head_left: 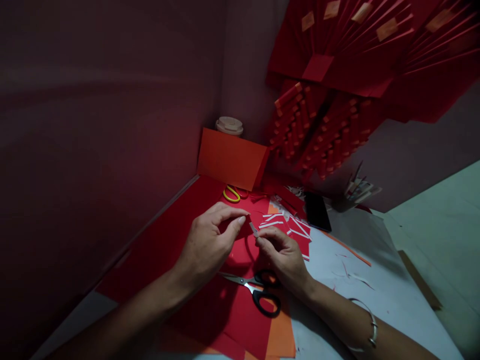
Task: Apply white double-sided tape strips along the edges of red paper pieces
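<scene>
Above the red paper sheets, my left hand (208,240) pinches with thumb and index finger, apparently at one end of a narrow paper strip. My right hand (283,255) is closed just right of it, its thumb and forefinger on the strip's short pale piece (254,229). Part of the strip looks dark red and is hard to make out in the dim light. Below the hands, black-handled scissors (248,285) lie partly spread on a red sheet (240,315), their blades pointing left.
Red cards with white strips (288,226), a phone (318,211) and a pen holder (347,200) stand or lie to the right. Behind are yellow-handled scissors (231,194), a folded orange card (230,159) and a lidded cup (229,125). Red paper fans (337,45) hang above.
</scene>
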A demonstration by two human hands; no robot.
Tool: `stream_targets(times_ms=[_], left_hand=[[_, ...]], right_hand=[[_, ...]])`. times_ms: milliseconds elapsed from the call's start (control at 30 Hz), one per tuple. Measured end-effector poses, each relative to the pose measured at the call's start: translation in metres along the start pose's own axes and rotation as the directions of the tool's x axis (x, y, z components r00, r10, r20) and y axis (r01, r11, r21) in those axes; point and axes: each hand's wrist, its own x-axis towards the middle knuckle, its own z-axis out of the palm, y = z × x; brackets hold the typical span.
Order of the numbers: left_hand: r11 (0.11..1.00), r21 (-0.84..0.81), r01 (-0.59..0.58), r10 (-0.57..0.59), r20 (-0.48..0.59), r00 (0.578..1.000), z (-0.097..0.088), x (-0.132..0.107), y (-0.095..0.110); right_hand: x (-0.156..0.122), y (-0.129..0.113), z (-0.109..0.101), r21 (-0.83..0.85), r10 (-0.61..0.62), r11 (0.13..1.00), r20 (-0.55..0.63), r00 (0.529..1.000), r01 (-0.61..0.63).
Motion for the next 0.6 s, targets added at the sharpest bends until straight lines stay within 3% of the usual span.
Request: stream_targets(times_ms=[600], left_hand=[[0.987, -0.154, 0.033, -0.019, 0.086, 0.996, 0.0039, -0.0023, 0.0039]], right_hand=[[0.0017, 0.0003, 0.0017, 0.072, 0.081, 0.994, -0.029, 0.996, -0.078]])
